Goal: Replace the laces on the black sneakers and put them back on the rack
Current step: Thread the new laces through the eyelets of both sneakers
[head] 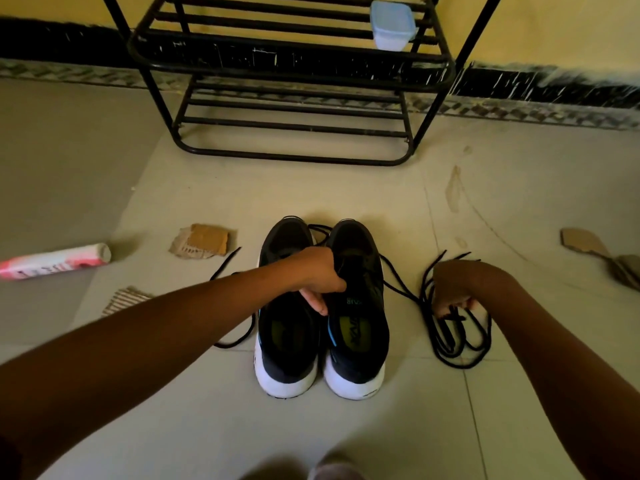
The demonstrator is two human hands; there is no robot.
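One black rack (pixel 291 60) stands well beyond the sneakers (pixel 289 355), which sit side by side, heels toward us. Loose laces (pixel 446 336) lie just right of the sneakers, and our right hand (pixel 453 289) is pinching a bunch of them. Our left hand (pixel 318 271) grips the tongue (pixel 362 292) of the sneaker nearer the laces. We'd lift that tongue, single out one lace end, and start at the bottom eyelets. The tongue's label (pixel 353 301) reads roughly "AIR", upside down; we can't read the insole (pixel 353 336) print.
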